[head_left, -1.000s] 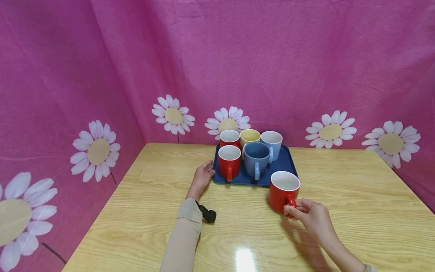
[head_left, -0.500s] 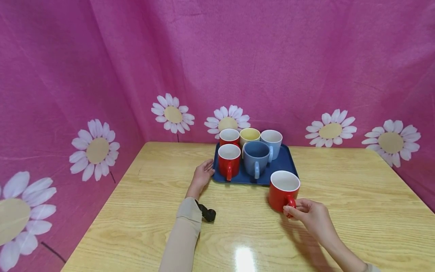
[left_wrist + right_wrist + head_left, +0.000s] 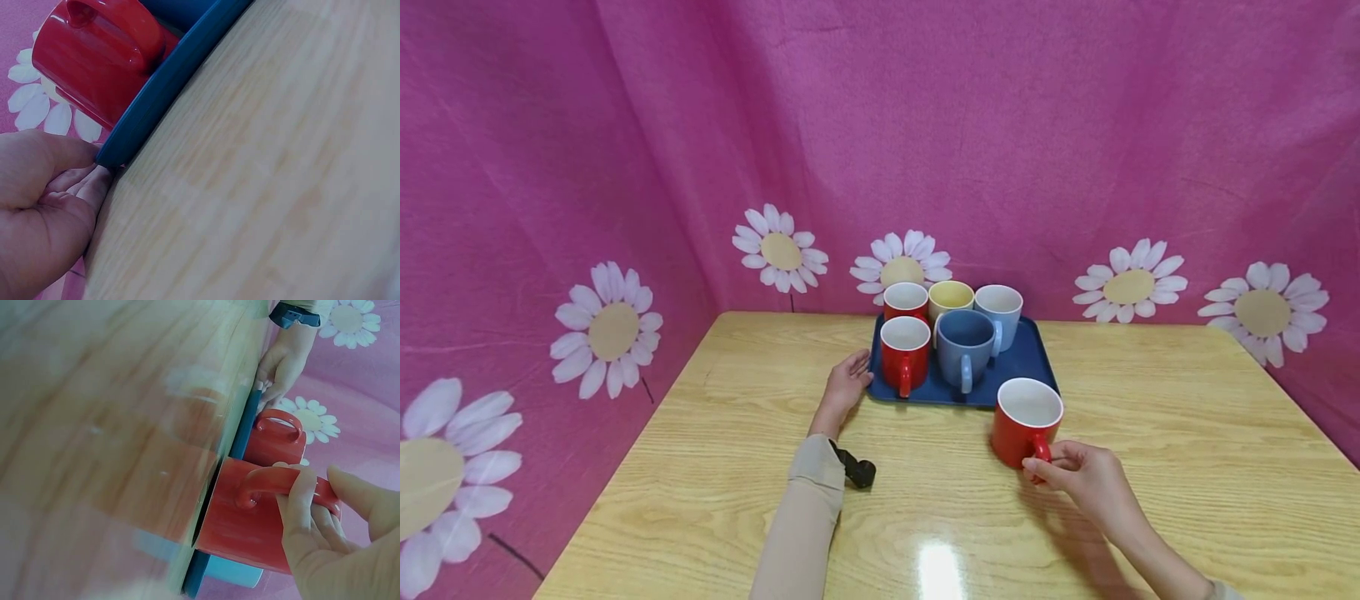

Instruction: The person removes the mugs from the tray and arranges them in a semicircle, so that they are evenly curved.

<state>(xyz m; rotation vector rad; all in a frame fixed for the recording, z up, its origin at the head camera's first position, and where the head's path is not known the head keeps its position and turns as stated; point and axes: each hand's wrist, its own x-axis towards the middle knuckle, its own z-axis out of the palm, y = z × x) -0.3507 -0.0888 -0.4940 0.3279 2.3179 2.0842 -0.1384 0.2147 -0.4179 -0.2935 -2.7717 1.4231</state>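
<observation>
My right hand [image 3: 1090,483] pinches the handle of a red mug [image 3: 1018,433] with a white inside, held in front of the tray's near right corner. In the right wrist view, fingers pass through its handle [image 3: 275,480] and the mug's base is close to the table. My left hand [image 3: 844,385] holds the left edge of the dark blue tray [image 3: 1033,367], thumb at the rim [image 3: 140,119] and fingers below. On the tray stand two red mugs, the front one [image 3: 901,365] beside a grey-blue mug [image 3: 958,358]. Behind are a yellow mug [image 3: 951,293] and a light blue mug [image 3: 1009,321].
The wooden table [image 3: 730,467] meets a pink flowered cloth [image 3: 970,150] at the back and left. A small black device [image 3: 857,471] sits at my left wrist. Bare tray surface shows at the tray's right end.
The red mug in my right hand has come very slightly toward me relative to the tray. My left hand stays at the tray's edge.
</observation>
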